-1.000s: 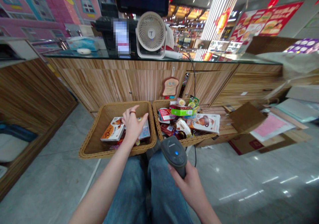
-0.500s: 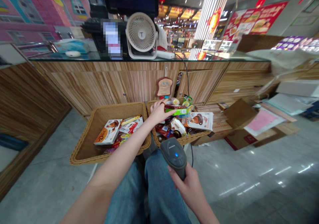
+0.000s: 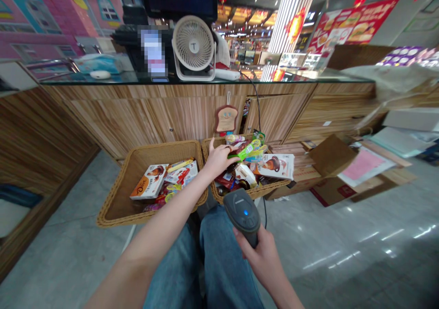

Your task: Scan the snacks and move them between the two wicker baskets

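Note:
My left hand (image 3: 219, 159) reaches into the right wicker basket (image 3: 214, 191), one finger raised and the others pinched on a green snack pack (image 3: 245, 150) with a pale label. The pack lies tilted over other packaged sweets; its end is hidden at the fingers. My right hand (image 3: 258, 245) is wrapped round the handle of a dark grey barcode scanner (image 3: 241, 212) with a blue light lit on top. The scanner stays in front of the right basket, above my knees. A white chocolate box (image 3: 276, 165) rests on that basket's right side.
The left wicker basket (image 3: 113, 208) holds a Dove box (image 3: 150, 181) and several colourful packs. Behind stands a wooden counter (image 3: 144, 116) with a white fan (image 3: 194, 46) and a monitor (image 3: 178, 0). An open cardboard box (image 3: 329, 187) is on the floor at right.
The green pack has turned from nearly level to slanted, its right end higher. My left hand has shifted slightly and one finger has lifted. The scanner has moved slightly right.

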`<action>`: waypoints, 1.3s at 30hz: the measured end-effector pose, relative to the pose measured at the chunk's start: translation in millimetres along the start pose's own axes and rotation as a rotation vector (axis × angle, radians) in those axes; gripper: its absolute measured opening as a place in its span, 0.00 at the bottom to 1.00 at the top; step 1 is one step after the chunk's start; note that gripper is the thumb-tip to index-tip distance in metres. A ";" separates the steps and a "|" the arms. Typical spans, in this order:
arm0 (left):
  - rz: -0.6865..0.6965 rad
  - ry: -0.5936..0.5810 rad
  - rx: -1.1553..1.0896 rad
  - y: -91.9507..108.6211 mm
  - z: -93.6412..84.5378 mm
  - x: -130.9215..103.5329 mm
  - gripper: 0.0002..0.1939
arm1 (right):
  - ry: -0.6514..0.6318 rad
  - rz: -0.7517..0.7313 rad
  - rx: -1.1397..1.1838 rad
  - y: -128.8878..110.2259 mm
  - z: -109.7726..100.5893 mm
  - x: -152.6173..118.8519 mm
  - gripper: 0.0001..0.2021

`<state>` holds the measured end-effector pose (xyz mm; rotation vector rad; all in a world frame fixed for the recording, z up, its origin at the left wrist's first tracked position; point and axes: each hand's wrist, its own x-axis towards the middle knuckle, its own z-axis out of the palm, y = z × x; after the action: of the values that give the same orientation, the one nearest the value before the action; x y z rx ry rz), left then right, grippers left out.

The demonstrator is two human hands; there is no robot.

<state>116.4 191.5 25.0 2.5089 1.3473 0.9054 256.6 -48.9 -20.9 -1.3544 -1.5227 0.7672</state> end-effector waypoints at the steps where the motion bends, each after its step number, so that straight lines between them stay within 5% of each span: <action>1: 0.000 0.019 -0.008 -0.6 0.3 -1.4 0.15 | -0.003 0.001 -0.004 -0.5 0.5 0.1 0.11; 7: 0.012 0.098 -0.045 -3.7 -2.3 -4.7 0.11 | -0.001 -0.009 -0.006 -3.7 2.0 -0.2 0.11; 13: 0.025 0.206 -0.055 -22.7 -29.4 -17.3 0.11 | 0.014 -0.022 -0.035 -4.5 -2.2 -0.4 0.10; 20: 0.291 0.168 0.009 -46.1 -73.2 -86.9 0.11 | 0.051 -0.024 -0.036 2.0 -3.8 -2.0 0.12; 25: 0.356 0.088 0.057 -48.1 -76.6 -140.1 0.14 | 0.025 -0.029 -0.032 1.2 -2.1 -1.5 0.11; 33: 0.225 0.054 0.053 -40.5 -70.1 -158.8 0.18 | 0.009 -0.019 -0.026 -1.3 0.4 -1.5 0.12; 39: -0.145 0.037 0.106 -26.9 -58.5 -142.8 0.48 | -0.005 -0.008 -0.008 -5.2 2.8 -1.6 0.12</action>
<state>4.7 84.7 -1.1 2.4412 1.6053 0.8767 251.9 -51.2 -17.6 -1.3527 -1.5350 0.7610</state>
